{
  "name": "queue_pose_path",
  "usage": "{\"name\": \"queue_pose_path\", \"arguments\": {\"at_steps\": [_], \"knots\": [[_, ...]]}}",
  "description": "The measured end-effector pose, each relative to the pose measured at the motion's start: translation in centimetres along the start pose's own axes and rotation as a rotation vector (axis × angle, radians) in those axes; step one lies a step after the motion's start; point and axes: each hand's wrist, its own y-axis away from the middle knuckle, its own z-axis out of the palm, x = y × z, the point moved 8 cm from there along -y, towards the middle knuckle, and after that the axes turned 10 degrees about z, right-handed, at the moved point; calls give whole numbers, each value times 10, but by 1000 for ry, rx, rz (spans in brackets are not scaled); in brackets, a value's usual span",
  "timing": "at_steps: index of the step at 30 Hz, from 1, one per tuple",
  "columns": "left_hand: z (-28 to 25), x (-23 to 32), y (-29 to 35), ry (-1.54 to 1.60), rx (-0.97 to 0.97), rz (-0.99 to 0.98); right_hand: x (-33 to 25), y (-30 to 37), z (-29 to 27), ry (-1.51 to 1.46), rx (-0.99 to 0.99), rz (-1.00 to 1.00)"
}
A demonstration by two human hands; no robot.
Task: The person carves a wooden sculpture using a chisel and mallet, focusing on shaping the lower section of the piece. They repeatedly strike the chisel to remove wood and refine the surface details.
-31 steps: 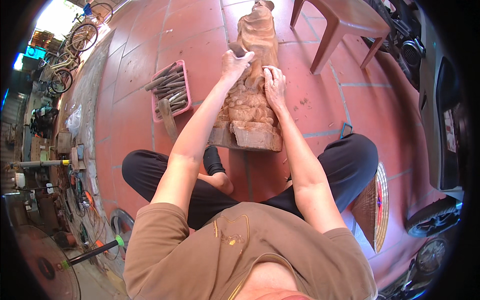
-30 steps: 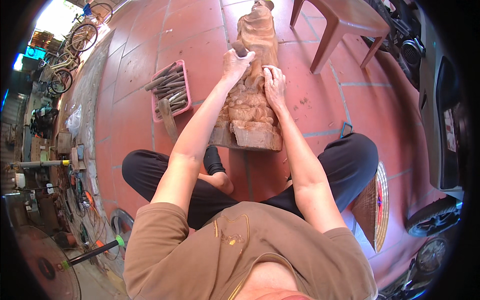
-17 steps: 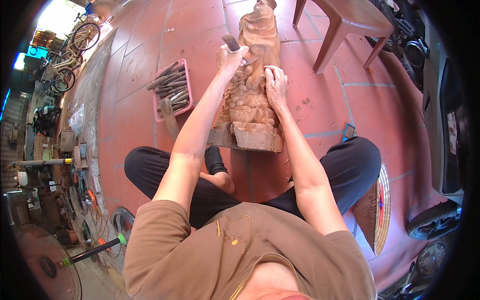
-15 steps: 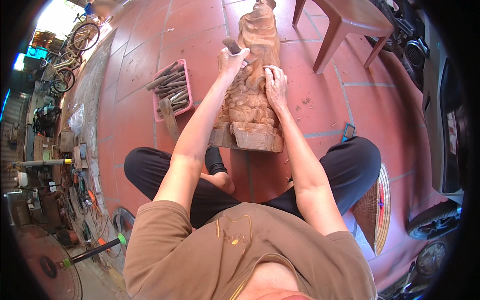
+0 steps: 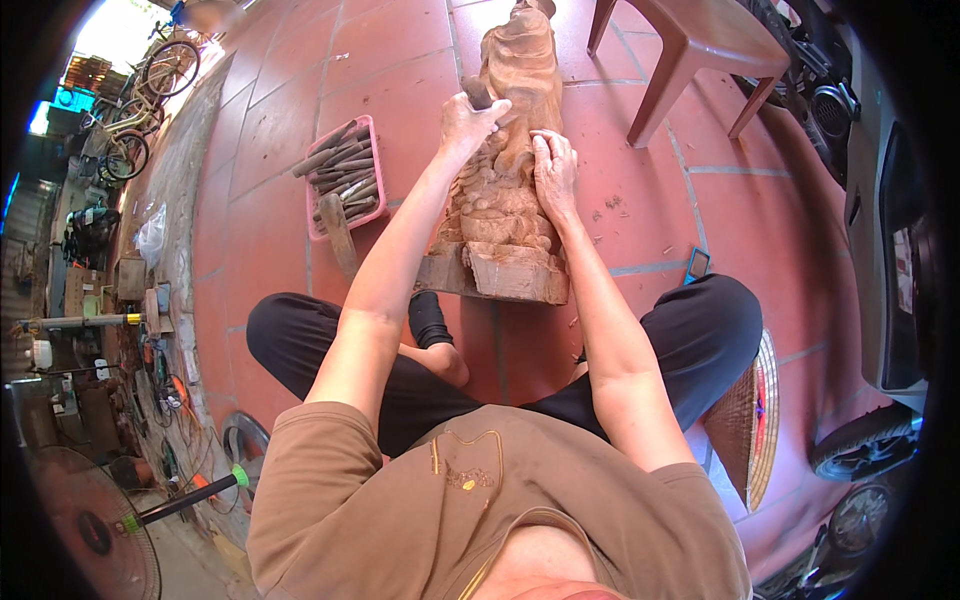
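Note:
A carved wooden statue (image 5: 525, 70) lies lengthwise on the tiles before me, its flat-cut base nearest my legs. My left hand (image 5: 470, 125) is closed round the dark handle of a carving chisel (image 5: 476, 92) over the statue's left side; the fingers hide most of the blade. My right hand (image 5: 555, 170) rests on the statue's right side, fingers stretched out and holding nothing. To the left stands a pink basket (image 5: 312, 213) of wooden-handled tools (image 5: 345, 165). A wooden mallet-like piece (image 5: 337, 230) leans at its near edge.
A brown plastic chair (image 5: 690, 45) stands at the far right. A small dark-framed object (image 5: 697, 263) lies near my right knee, with a conical hat (image 5: 750, 430) beside that leg. A fan (image 5: 100, 530) is at lower left. Wood chips (image 5: 610, 203) dot the tiles.
My left hand has shifted slightly to the right with the chisel, whose handle has moved along with it. My right hand stays in nearly the same place on the statue.

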Motion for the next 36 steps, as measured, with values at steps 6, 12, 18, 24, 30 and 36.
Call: {"name": "queue_pose_path", "arguments": {"at_steps": [6, 12, 18, 24, 30, 36], "knots": [[-4, 12, -5, -176, -122, -124, 3, -1, 0, 14, 3, -13], [-40, -6, -3, 43, 21, -124, 1, 1, 1, 1, -12, -21], [-21, -9, 5, -8, 44, -41, 2, -2, 2, 0, -18, -44], [-11, -13, -10, -244, -170, 5, 0, -1, 2, -23, -46, -32], [-28, -5, -10, -122, -106, -114, 0, -2, 0, -8, -34, -34], [-22, -12, -1, -113, -53, -72, -1, -1, 3, -8, -43, -23]]}}
